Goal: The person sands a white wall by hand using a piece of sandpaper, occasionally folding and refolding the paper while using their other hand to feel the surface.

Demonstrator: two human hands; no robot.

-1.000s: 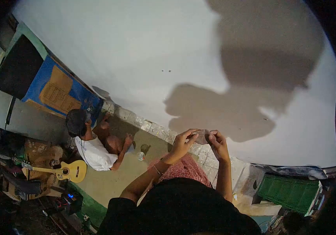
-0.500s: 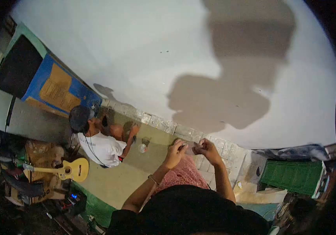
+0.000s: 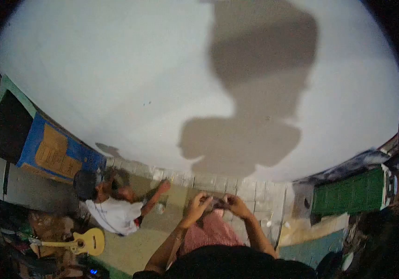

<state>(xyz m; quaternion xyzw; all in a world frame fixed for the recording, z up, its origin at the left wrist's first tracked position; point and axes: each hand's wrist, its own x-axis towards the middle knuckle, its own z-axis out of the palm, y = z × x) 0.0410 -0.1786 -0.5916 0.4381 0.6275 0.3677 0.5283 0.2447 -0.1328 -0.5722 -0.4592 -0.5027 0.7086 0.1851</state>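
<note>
My left hand [image 3: 196, 210] and my right hand [image 3: 238, 206] are close together in front of my lap, over pink patterned cloth [image 3: 211, 232]. Between them is a small, thin, dark piece [image 3: 217, 203], pinched at its two ends by my fingers. Its kind cannot be made out at this size and blur. On the floor left of my left hand stands what looks like a clear cup [image 3: 160, 208], blurred.
A person in a white shirt [image 3: 115, 216] and dark cap sits on the mat [image 3: 129, 258] to the left, one arm stretched forward. A yellow guitar [image 3: 89, 241] lies beyond. The white wall [image 3: 129, 93] rises ahead; a green slatted panel [image 3: 346, 196] is at right.
My view has tilted up, so the hands and room sit lower in frame. My hands have drawn slightly nearer each other, still holding the thin piece. The other person's arm has stretched forward.
</note>
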